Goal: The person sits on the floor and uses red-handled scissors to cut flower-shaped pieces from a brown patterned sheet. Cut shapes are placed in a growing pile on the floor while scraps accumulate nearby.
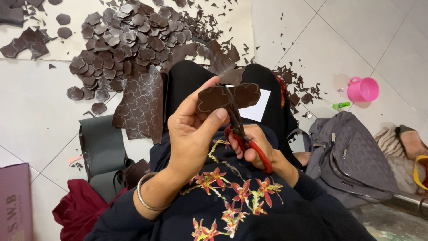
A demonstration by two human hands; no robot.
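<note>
My left hand [191, 129] pinches a small brown strip of two joined flower-shaped pieces [213, 98] between thumb and fingers, held up over my lap. My right hand [255, 145] grips red-handled scissors [240, 134]; their dark blades run up across the middle of the strip, between its two shapes. A silver bangle [145, 198] circles my left wrist. I sit on the floor in a dark floral top.
A heap of cut brown flower shapes [125, 40] covers the floor ahead, with a marked brown sheet [140, 105] below it and scraps [298, 87] to the right. A pink cup [363, 89], grey quilted bag [352, 156], dark rolled sheet [100, 147] and maroon cloth [78, 207] lie around.
</note>
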